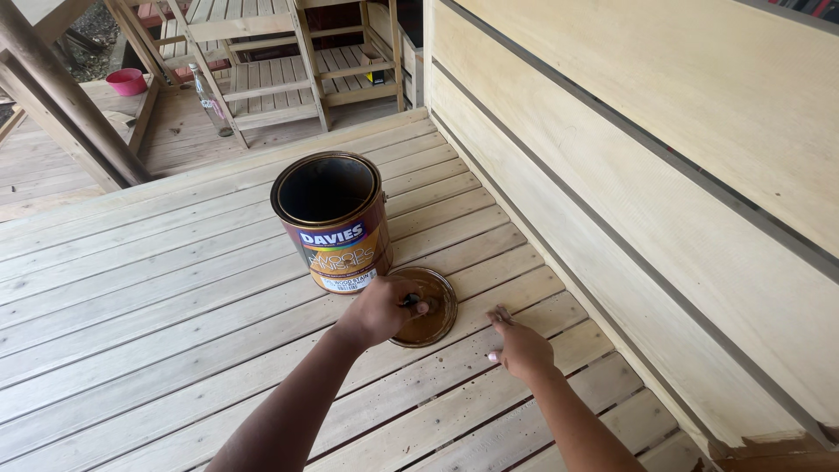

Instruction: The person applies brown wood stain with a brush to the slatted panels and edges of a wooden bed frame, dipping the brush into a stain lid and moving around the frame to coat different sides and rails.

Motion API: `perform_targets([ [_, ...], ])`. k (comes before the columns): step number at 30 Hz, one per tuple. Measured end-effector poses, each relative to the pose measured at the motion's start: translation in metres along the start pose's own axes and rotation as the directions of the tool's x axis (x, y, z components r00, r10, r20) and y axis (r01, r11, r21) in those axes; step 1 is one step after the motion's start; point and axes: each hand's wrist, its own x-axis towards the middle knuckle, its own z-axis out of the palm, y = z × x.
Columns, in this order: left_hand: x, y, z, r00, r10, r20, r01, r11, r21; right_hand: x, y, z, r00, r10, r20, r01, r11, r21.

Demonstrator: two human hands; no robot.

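Brown-stained round lid (426, 306) under left hand (382, 308), whose fingers pinch something small and dark.

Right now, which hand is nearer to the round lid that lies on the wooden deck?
Left. The left hand rests on the lid, its fingers closed on something small and dark over it. The right hand lies flat on the deck boards, just right of the lid, apart from it.

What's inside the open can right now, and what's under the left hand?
The open can shows only a dark interior; any liquid level is lost in shadow. The left hand rests over the round lid lying on the deck boards, covering its left edge and gripping something small and dark.
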Motion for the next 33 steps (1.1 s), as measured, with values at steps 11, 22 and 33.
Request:
perform_targets([
  [11,0.028,-0.002,0.010,0.997,-0.054,0.059,0.050,0.997,0.058,0.001,0.000,0.004,1.000,0.004,0.013,-0.003,0.999,-0.036],
  [22,0.028,-0.024,0.018,0.991,0.036,-0.133,-0.043,0.998,-0.055,0.002,0.003,-0.003,0.998,0.023,0.059,-0.018,0.995,-0.095],
  [33,0.027,-0.053,0.020,0.847,-0.255,-0.467,0.128,0.950,-0.286,0.012,-0.003,-0.005,1.000,0.005,-0.004,-0.005,1.000,0.003],
])
